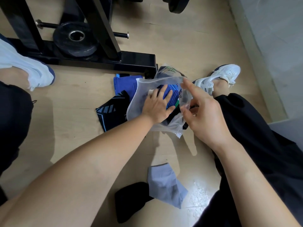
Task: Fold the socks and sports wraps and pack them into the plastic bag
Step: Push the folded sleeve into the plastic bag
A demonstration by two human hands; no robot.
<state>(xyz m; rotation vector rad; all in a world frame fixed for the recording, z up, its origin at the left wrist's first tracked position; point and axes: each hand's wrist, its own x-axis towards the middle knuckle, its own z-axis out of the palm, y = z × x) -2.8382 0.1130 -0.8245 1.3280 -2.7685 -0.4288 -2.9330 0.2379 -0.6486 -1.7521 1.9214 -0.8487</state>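
Observation:
A clear plastic bag point(142, 89) lies on the floor between my feet, its mouth towards me. My left hand point(157, 105) reaches into the mouth and grips a folded blue wrap point(172, 97). My right hand point(205, 112) pinches the bag's upper edge and holds it up. Dark items show through the bag's far end. Left of the bag lie a blue wrap point(124, 86) and a black wrap with light-blue stripes point(111, 110). Near me on the floor are a grey sock point(165, 184) and a black sock point(129, 200).
A black weight rack point(101, 59) with a weight plate point(75, 38) stands just behind the bag. My white shoes sit at the left point(32, 69) and right point(219, 77). A grey wall base point(262, 51) runs along the right. Wooden floor surrounds the items.

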